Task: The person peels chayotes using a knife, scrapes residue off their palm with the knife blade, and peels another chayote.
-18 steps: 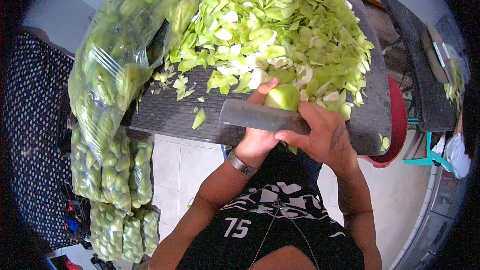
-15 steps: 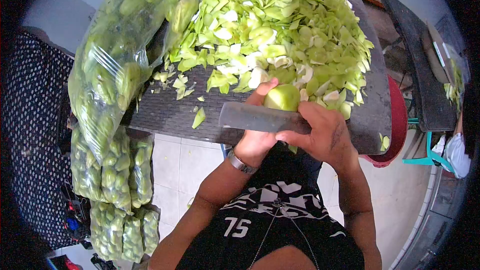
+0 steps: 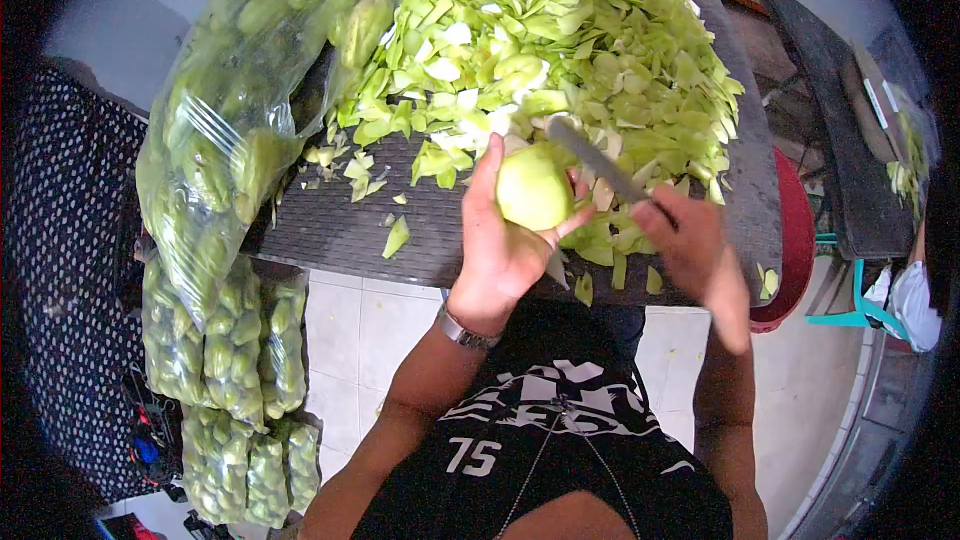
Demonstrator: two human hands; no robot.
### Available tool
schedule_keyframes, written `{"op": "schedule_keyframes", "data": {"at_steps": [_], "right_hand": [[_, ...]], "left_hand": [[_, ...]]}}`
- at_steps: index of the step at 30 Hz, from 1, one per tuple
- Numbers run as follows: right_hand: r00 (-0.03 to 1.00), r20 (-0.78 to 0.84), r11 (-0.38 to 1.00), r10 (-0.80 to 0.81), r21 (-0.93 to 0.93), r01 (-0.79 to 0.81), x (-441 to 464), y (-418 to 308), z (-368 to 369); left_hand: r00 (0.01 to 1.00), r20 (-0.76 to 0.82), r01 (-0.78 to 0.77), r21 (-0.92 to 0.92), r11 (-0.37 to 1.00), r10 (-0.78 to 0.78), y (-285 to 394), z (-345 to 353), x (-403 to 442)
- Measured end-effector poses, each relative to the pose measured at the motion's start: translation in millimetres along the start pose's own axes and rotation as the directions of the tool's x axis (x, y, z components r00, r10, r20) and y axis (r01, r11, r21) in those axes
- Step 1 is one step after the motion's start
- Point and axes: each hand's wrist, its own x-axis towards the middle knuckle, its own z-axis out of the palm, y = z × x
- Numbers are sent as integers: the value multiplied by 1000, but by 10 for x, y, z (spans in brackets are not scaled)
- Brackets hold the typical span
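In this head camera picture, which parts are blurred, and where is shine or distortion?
Head view: the right hand and the knife are smeared, probably by motion; the green fruit looks sharper; highlights shine on the large plastic bag; the table looks bowed, perhaps by the lens.
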Motion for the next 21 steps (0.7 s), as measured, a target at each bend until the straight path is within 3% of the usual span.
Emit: {"op": "schedule_keyframes", "data": {"at_steps": [1, 3, 4, 7, 10, 13, 16, 21], "right_hand": [[999, 46, 1000, -12, -21, 13, -31, -127, 39], [981, -11, 981, -195, 14, 195, -96, -309, 165], [959, -45, 959, -280, 27, 281, -119, -364, 210], [939, -97, 944, -329, -7, 330, -99, -426, 278], [917, -103, 923, -384, -55, 380, -90, -431, 309], [921, -52, 917, -386, -128, 378, -106, -429, 316], [914, -85, 916, -397, -90, 390, -86, -368, 311], [964, -58, 957, -258, -151, 247, -54, -188, 154]], "left_hand": [[997, -70, -27, 39, 999, 29, -47, -49, 30], [975, -202, -70, 127, 989, 95, -156, -51, 76], [986, -129, -86, 166, 982, 108, -189, -14, 41], [999, -33, -22, 152, 988, 28, -157, 31, -34], [998, -2, -63, 285, 956, 66, -159, 22, -76], [999, -44, -18, 153, 988, 25, -163, -32, -32], [999, -33, 7, 131, 991, -3, -143, 19, -67], [992, -45, 126, 121, 985, -121, -28, -115, -14]]}}
